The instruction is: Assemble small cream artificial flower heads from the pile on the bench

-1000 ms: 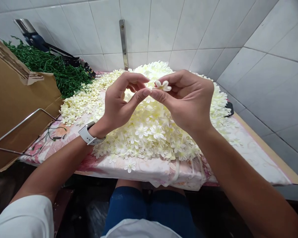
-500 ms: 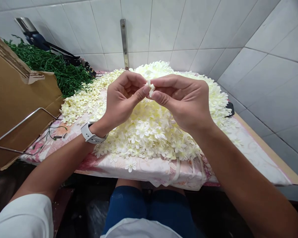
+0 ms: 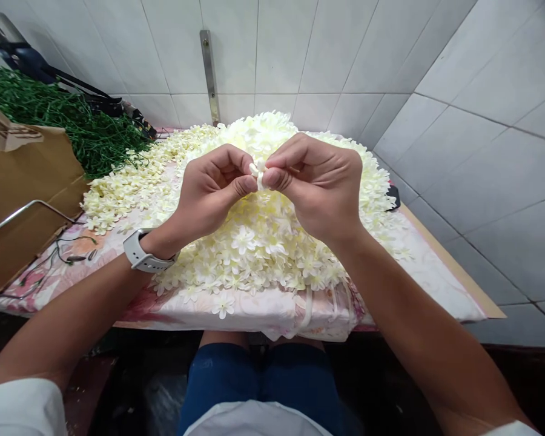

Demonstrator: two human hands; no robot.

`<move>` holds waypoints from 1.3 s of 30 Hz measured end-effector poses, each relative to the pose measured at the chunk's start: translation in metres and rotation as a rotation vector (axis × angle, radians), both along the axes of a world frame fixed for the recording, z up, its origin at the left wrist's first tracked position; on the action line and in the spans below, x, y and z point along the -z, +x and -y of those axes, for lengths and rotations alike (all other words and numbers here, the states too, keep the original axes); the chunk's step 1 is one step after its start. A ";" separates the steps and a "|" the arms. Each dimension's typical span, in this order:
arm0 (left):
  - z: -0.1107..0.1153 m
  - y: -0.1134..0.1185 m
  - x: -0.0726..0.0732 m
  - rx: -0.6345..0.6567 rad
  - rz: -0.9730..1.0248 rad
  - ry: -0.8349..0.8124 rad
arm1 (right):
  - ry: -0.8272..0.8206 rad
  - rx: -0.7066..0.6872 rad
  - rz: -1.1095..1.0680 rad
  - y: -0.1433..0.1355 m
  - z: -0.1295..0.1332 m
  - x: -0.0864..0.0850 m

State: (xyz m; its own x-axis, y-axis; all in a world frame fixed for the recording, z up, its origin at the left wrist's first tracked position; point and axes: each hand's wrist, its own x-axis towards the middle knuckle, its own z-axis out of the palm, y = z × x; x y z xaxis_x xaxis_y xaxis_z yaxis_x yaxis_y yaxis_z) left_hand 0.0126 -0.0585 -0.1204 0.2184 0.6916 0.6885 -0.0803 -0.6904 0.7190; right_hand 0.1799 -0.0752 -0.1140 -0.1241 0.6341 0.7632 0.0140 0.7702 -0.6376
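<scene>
Between my two hands, above the flower heap, is a small cream-white piece (image 3: pixel 260 171) with curled, loop-like parts. Whether it is a folded flower or a knotted strip I cannot tell. My left hand (image 3: pixel 212 192) pinches its left side between thumb and forefinger. On its right side, the thumb and forefinger of my right hand (image 3: pixel 320 184) are closed in a pinch. Under and behind both hands rises a big heap of white and pale-yellow artificial flowers (image 3: pixel 272 248). One loose white flower (image 3: pixel 222 304) lies near the table's front edge.
Smaller cream blossoms (image 3: pixel 118 197) spread left of the heap, beside green artificial stems (image 3: pixel 63 112). A cardboard box (image 3: pixel 31 169) and bent metal rod (image 3: pixel 16 212) stand left. White strips (image 3: pixel 307 309) hang over the front edge of the floral tablecloth (image 3: pixel 177 309). Tiled walls close off back and right.
The cream-white piece has turned between my fingertips, and its loops now show differently. Both hands keep their pinch. The whole view has shifted, with the scene sliding left.
</scene>
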 end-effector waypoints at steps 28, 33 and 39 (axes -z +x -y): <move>-0.003 -0.005 -0.002 0.005 0.050 -0.008 | 0.142 0.342 0.077 0.010 -0.012 0.002; -0.002 -0.005 -0.001 0.032 0.003 -0.018 | 0.160 0.355 0.107 0.012 -0.008 -0.001; 0.002 -0.007 -0.004 0.009 -0.105 0.071 | 0.250 0.154 0.203 0.010 0.000 -0.008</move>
